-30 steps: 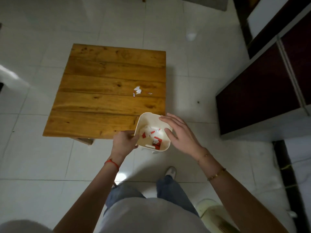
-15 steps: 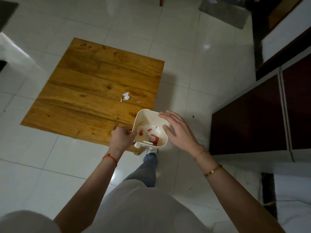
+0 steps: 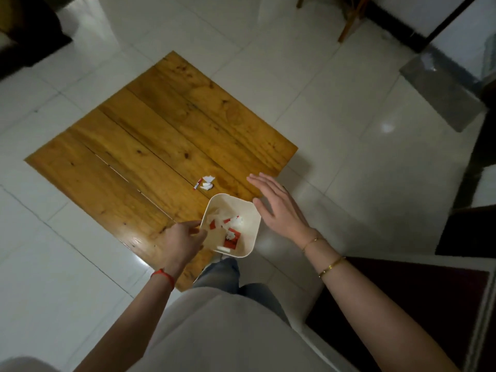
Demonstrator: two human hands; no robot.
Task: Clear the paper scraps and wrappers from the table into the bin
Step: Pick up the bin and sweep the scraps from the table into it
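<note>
A small cream bin [image 3: 252,224] is held over the near corner of the low wooden table [image 3: 150,146]. White and red paper scraps [image 3: 228,229] lie inside it. My left hand [image 3: 179,242] grips the bin's left rim. My right hand [image 3: 279,208] hovers flat just right of the bin, fingers spread, holding nothing and not touching it. A small cluster of white and red scraps [image 3: 205,183] lies on the table just beyond the bin.
White tiled floor surrounds the table. A dark cabinet [image 3: 418,304] stands at the near right, a grey mat [image 3: 442,89] at the far right, chair legs [image 3: 349,20] at the top. My legs [image 3: 228,277] are below the bin.
The view has swung so the table looks rotated. My right hand has lifted off the bin's right rim and moved outward; my left hand still holds the bin.
</note>
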